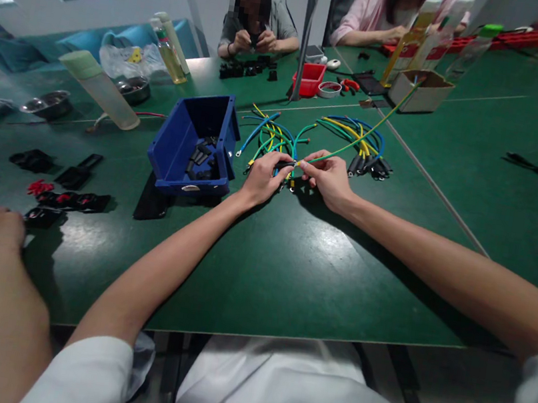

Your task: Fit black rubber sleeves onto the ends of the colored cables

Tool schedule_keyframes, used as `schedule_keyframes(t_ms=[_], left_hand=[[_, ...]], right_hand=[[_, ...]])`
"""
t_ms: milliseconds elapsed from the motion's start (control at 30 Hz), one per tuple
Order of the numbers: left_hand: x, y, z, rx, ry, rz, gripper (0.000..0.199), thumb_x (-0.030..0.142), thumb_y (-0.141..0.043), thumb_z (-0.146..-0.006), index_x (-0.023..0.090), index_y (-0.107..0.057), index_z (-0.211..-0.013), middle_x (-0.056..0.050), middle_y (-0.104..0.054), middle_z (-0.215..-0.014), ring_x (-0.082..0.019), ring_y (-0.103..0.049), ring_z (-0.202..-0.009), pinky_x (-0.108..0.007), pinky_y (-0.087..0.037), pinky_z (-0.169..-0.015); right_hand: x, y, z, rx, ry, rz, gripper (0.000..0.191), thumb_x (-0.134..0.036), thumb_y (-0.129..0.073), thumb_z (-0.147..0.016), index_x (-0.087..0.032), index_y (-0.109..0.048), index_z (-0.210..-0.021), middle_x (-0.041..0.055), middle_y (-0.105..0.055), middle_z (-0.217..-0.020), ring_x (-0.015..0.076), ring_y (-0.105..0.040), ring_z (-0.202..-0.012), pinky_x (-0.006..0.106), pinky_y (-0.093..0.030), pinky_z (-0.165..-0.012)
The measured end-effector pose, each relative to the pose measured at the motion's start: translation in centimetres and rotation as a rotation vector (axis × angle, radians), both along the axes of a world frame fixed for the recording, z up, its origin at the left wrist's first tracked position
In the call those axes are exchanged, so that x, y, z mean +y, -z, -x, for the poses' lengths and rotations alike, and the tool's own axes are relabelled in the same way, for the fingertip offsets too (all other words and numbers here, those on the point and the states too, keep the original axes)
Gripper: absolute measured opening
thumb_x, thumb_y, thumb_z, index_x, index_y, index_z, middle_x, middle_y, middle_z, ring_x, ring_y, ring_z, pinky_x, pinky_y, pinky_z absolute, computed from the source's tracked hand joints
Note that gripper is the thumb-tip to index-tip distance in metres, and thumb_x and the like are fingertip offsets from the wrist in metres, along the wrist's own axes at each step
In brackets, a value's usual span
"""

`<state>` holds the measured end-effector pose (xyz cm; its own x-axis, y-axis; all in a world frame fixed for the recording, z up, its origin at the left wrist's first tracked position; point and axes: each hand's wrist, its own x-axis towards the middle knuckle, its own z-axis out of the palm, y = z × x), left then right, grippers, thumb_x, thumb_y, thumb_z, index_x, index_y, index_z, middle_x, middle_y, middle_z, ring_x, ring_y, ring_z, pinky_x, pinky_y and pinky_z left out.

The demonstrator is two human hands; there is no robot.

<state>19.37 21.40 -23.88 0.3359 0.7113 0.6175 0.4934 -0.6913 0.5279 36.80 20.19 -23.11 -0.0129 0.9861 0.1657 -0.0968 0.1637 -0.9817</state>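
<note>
A green-yellow wire (385, 121) is near the middle of the surface (257, 280), its near end between the two hands and its length slanting up to the right, across the view of a small cardboard box (423, 98). The fingers of the right hand (331, 180) pinch the wire close to that end; the fingers of the left hand (263, 175) grasp a small black sleeve (283, 164) right beside it. Whether the wire is inside the sleeve is too small to tell.

Just behind the hands lies a loose pile of blue, yellow and green wires (278, 139). To its right is a second bundle (360, 133) with black sleeves at its near ends. Left of the left hand stands a blue bin (160, 148) holding black sleeves (200, 154). Farther back are a red bin (310, 81) and, across the surface, two seated people.
</note>
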Motion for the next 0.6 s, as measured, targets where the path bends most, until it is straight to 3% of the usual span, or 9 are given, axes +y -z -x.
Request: schedule_keyframes(t_ms=[267,600], left_hand=[[0.08,0.1,-0.05,-0.014,0.016,0.002,0.012,0.025,-0.058,-0.091,0.018,-0.063,-0.098,-0.006,-0.07,-0.096,-0.017,-0.065,-0.09,-0.031,-0.052,-0.082],[0.14,0.21,-0.04,-0.011,0.006,0.0,0.013,0.028,-0.059,-0.09,0.018,-0.064,-0.098,-0.006,-0.07,-0.096,-0.016,-0.066,-0.088,-0.031,-0.053,-0.08]], right_hand=[[0.11,0.08,-0.12,-0.039,0.019,-0.034,0.03,-0.037,-0.08,-0.066,-0.019,-0.059,-0.077,-0.005,-0.053,-0.056,0.0059,-0.04,-0.042,0.021,-0.027,-0.039],[0.03,-0.23,-0.03,-0.039,0.026,0.003,0.031,-0.038,-0.081,-0.063,-0.018,-0.059,-0.074,-0.0053,-0.049,-0.053,0.0063,-0.039,-0.042,0.022,-0.026,-0.04]])
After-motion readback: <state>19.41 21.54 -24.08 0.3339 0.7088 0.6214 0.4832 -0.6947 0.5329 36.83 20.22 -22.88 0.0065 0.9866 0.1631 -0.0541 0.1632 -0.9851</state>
